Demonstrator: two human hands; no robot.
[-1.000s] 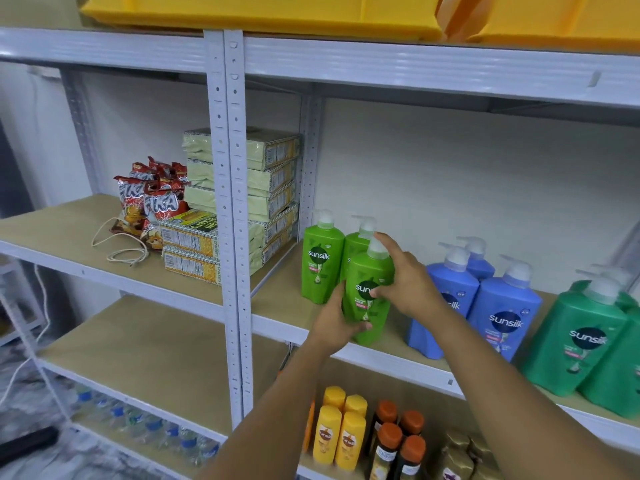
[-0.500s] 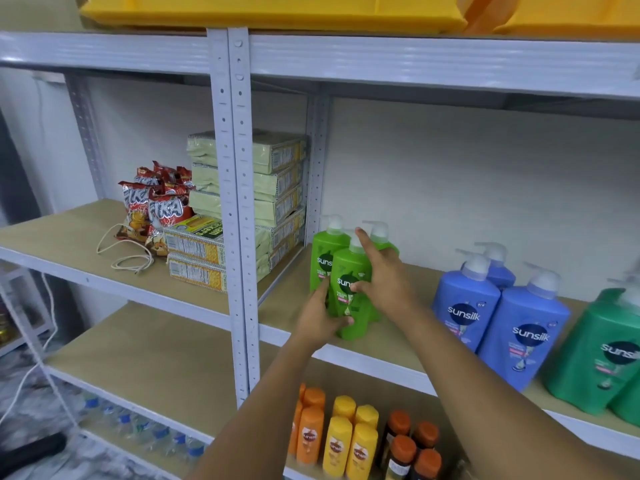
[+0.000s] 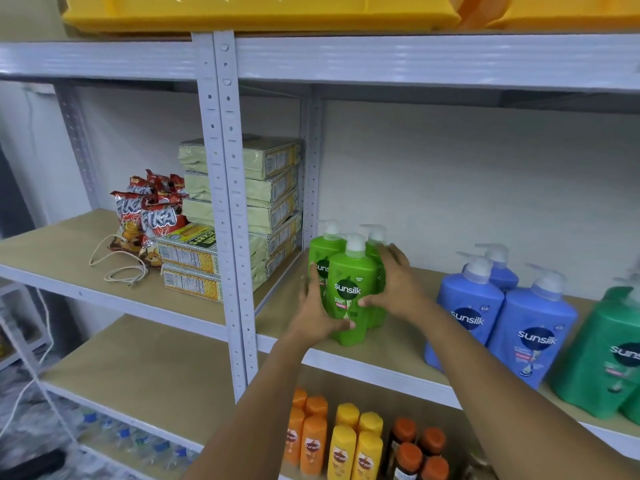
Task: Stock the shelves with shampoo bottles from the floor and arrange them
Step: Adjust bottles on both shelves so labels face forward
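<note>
head view, shampoo restocking: 3 light-green pump bottles stand upright in a tight cluster at the left end of the middle shelf [image 3: 398,344], close beside the rear upright post [image 3: 313,174]. the front green bottle [image 3: 351,289] is held between both hands; the left hand [image 3: 317,315] wraps its lower left side with the thumb curled across the front near the base, and the right hand [image 3: 394,284] lies against the right side of the cluster, fingers [image 3: 393,252] fairly straight and reaching back toward the rear right bottle [image 3: 375,244], thumb pressed on the front bottle's label. the rear left bottle [image 3: 320,251] touches the front one. handling, as a judgement: the bottles look full, hence fairly heavy for their size, with stiff, smooth plastic walls that may slip under a light hold; the broad body low down is the sound place to take hold, while the white pump head [image 3: 355,242] with its spout is the weak part and a poor handle. edges and room: the front bottle's base sits near the shelf's front lip, so any pull toward the person risks tipping it off. bare shelf lies between the green cluster and the blue bottles [image 3: 502,313] to the right, which are well apart; a darker green bottle [image 3: 606,355] stands beyond them. headroom under the beam above is ample. orange and yellow bottles [image 3: 339,441] fill the shelf below.
</note>
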